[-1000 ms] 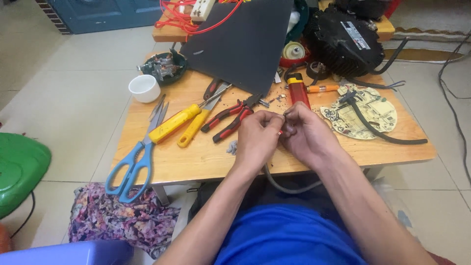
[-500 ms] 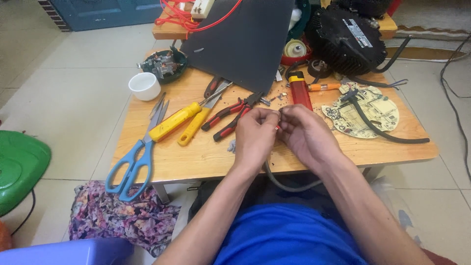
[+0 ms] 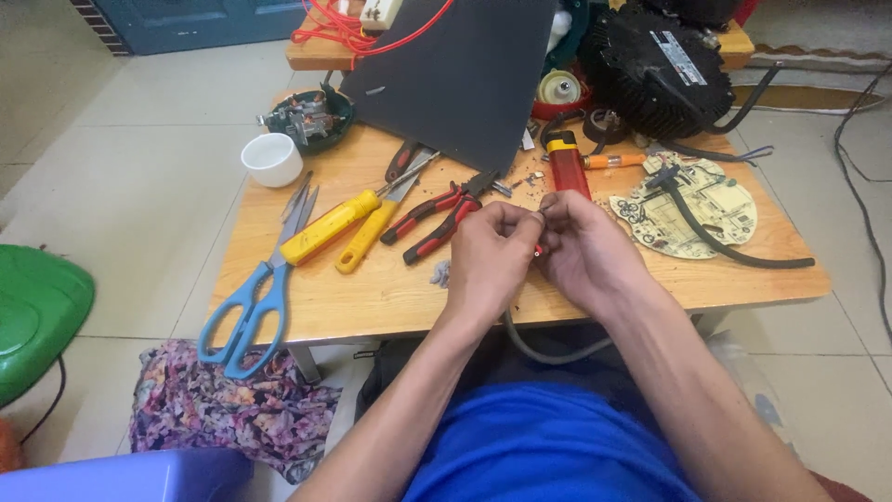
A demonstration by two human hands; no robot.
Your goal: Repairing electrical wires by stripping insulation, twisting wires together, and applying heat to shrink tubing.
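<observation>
Both hands have barely shifted, pinched together near the tabletop's front edge. Left hand and right hand grip a small red-tipped wire end; a grey cable hangs below. Steady, close fingertip pressure suits it.

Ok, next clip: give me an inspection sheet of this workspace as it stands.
Surface: low wooden table, crowded.
Job's things: grey cable with a red wire end between both hands.
Clutter: blue scissors, yellow-handled tools, red pliers, lighter, white cup, round circuit board, black motor.
Grips: left hand and right hand pinch the wire.
Cables: red wires; black cable on floor.
Surroundings: tiled floor, green stool, patterned cloth.
</observation>
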